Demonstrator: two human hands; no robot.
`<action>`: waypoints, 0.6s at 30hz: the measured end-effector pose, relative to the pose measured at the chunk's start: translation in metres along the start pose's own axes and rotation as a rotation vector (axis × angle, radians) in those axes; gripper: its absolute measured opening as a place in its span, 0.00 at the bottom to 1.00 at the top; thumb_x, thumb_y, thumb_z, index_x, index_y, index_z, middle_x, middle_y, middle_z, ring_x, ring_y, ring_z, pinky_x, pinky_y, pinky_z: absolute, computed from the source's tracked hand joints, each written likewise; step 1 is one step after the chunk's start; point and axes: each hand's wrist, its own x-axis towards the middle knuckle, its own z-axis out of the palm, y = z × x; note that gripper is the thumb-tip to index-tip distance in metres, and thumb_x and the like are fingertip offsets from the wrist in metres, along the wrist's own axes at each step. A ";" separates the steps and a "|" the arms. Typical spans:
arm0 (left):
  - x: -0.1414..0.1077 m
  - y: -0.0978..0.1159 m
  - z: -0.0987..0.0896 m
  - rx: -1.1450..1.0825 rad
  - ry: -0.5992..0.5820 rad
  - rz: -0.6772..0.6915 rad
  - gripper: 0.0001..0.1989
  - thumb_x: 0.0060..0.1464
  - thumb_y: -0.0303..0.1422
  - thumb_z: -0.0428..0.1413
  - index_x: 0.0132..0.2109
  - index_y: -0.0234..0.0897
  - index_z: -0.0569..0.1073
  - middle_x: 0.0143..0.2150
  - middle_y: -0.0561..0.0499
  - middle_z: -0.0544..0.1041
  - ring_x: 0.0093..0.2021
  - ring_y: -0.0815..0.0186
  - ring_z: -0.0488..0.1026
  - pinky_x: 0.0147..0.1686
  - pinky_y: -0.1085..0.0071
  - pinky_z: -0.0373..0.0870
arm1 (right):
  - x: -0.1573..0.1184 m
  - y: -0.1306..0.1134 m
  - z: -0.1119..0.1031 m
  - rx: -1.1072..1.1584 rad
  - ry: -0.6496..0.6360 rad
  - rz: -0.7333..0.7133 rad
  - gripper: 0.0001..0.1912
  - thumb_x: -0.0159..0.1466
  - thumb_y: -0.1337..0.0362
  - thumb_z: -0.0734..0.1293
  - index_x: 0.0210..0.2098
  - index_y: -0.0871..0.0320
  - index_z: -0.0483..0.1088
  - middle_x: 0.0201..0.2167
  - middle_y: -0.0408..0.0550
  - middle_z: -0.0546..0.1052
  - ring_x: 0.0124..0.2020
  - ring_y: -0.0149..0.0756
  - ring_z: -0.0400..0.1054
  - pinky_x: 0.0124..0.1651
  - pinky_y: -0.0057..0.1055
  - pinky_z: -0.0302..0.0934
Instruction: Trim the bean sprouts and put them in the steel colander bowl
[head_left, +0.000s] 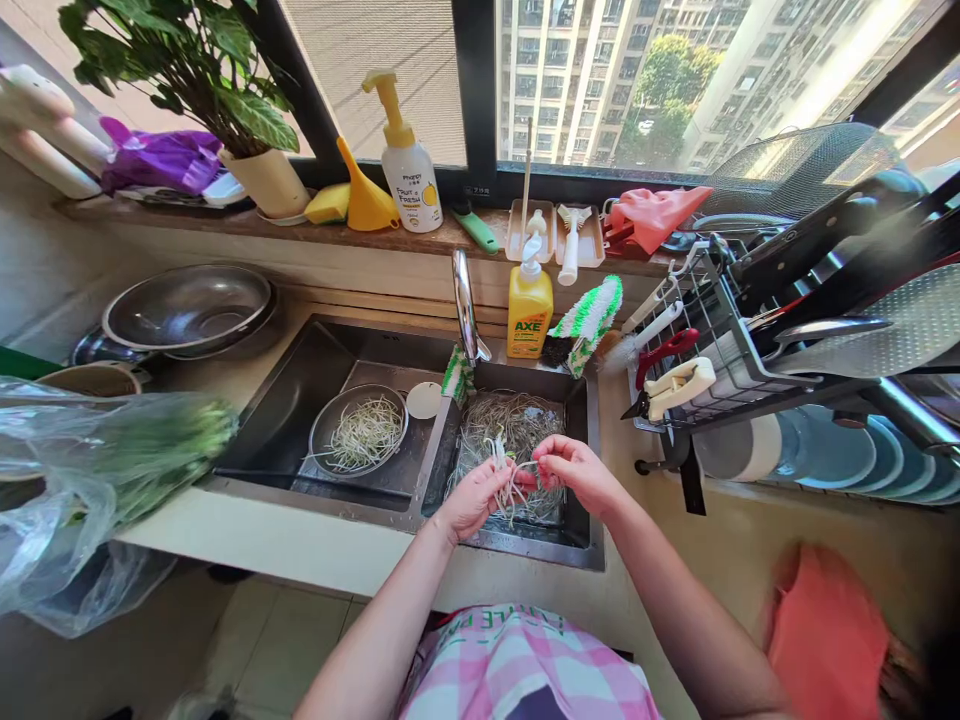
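Sunlit by a window, the surface [300, 540] held a steel double sink [300, 400]; above its right basin, near the surface's front edge, the left hand [474, 498] and right hand [577, 475] pinched pale bean sprouts [511, 482] between their fingers [549, 468], over a tangled heap of sprouts [510, 428].

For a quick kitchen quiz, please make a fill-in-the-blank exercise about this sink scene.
1. The left hand and right hand pinch pale bean sprouts above the ____ basin of the dark steel double sink.
2. A round steel bowl holding more sprouts sits in the ____ basin.
3. The yellow pump bottle behind the sink is labelled ____.

Missing words: right; left; AXE.
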 end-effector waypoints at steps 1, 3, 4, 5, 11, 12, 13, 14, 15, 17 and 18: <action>0.000 -0.001 0.001 0.010 -0.015 -0.019 0.12 0.49 0.36 0.55 0.39 0.35 0.67 0.38 0.44 0.76 0.41 0.60 0.73 0.42 0.63 0.66 | 0.005 -0.002 0.003 -0.044 0.024 -0.003 0.05 0.50 0.65 0.64 0.27 0.59 0.65 0.17 0.37 0.65 0.17 0.23 0.57 0.21 0.21 0.53; 0.001 -0.004 0.003 0.001 -0.031 -0.037 0.12 0.49 0.37 0.55 0.39 0.34 0.68 0.37 0.43 0.76 0.39 0.60 0.73 0.41 0.63 0.66 | 0.013 -0.005 0.010 -0.118 0.066 -0.018 0.04 0.49 0.66 0.64 0.25 0.60 0.65 0.17 0.36 0.65 0.16 0.22 0.55 0.19 0.20 0.50; 0.002 -0.005 0.002 -0.009 -0.037 -0.045 0.13 0.49 0.37 0.55 0.39 0.33 0.68 0.36 0.43 0.76 0.39 0.60 0.74 0.40 0.63 0.66 | 0.016 -0.005 0.013 -0.126 0.069 -0.030 0.04 0.49 0.66 0.64 0.26 0.59 0.65 0.17 0.37 0.66 0.16 0.22 0.56 0.19 0.20 0.51; 0.003 -0.005 0.002 -0.024 -0.042 -0.052 0.13 0.49 0.37 0.55 0.39 0.33 0.69 0.36 0.43 0.76 0.39 0.59 0.74 0.40 0.63 0.66 | 0.019 -0.006 0.015 -0.113 0.056 -0.045 0.06 0.50 0.66 0.64 0.28 0.59 0.65 0.19 0.37 0.67 0.17 0.23 0.58 0.20 0.21 0.52; 0.008 -0.004 -0.005 -0.314 -0.001 0.013 0.08 0.52 0.34 0.52 0.37 0.34 0.69 0.40 0.45 0.76 0.44 0.60 0.72 0.48 0.58 0.63 | 0.020 0.008 0.010 -0.017 0.212 -0.198 0.17 0.52 0.59 0.65 0.40 0.56 0.63 0.32 0.45 0.71 0.28 0.29 0.65 0.27 0.25 0.60; 0.009 -0.003 -0.005 -0.374 0.003 0.024 0.07 0.53 0.34 0.51 0.37 0.34 0.69 0.42 0.45 0.75 0.46 0.59 0.71 0.49 0.58 0.62 | 0.017 0.013 0.008 -0.043 0.264 -0.227 0.14 0.53 0.59 0.65 0.37 0.57 0.64 0.32 0.45 0.71 0.28 0.29 0.65 0.27 0.25 0.60; 0.009 -0.001 -0.006 -0.423 0.004 0.032 0.08 0.54 0.34 0.50 0.36 0.34 0.69 0.44 0.45 0.74 0.48 0.59 0.69 0.50 0.58 0.61 | 0.013 0.018 0.007 -0.073 0.294 -0.251 0.12 0.53 0.59 0.65 0.34 0.57 0.64 0.30 0.45 0.70 0.28 0.30 0.64 0.28 0.25 0.60; 0.009 0.001 -0.005 -0.459 0.005 0.036 0.08 0.54 0.34 0.49 0.36 0.34 0.69 0.46 0.45 0.73 0.50 0.59 0.68 0.51 0.57 0.60 | 0.008 0.024 0.007 -0.108 0.302 -0.269 0.10 0.54 0.59 0.65 0.32 0.58 0.64 0.29 0.44 0.69 0.27 0.30 0.63 0.28 0.25 0.59; 0.010 0.003 -0.005 -0.484 0.010 0.042 0.08 0.55 0.34 0.48 0.35 0.34 0.69 0.48 0.45 0.72 0.51 0.58 0.67 0.52 0.57 0.59 | 0.001 0.029 0.009 -0.149 0.297 -0.286 0.09 0.54 0.59 0.64 0.31 0.58 0.64 0.27 0.44 0.69 0.27 0.30 0.63 0.28 0.26 0.59; 0.011 0.005 -0.002 -0.506 0.028 0.057 0.08 0.55 0.34 0.48 0.35 0.34 0.69 0.50 0.46 0.71 0.53 0.58 0.65 0.53 0.57 0.58 | -0.012 0.038 0.015 -0.252 0.290 -0.324 0.07 0.56 0.60 0.63 0.30 0.58 0.65 0.26 0.44 0.68 0.26 0.30 0.62 0.28 0.26 0.58; 0.012 0.005 0.000 -0.506 0.039 0.066 0.08 0.55 0.34 0.48 0.35 0.35 0.69 0.51 0.46 0.70 0.53 0.58 0.65 0.53 0.57 0.58 | -0.018 0.042 0.020 -0.312 0.289 -0.349 0.07 0.57 0.60 0.63 0.30 0.58 0.66 0.26 0.44 0.68 0.26 0.30 0.61 0.28 0.26 0.58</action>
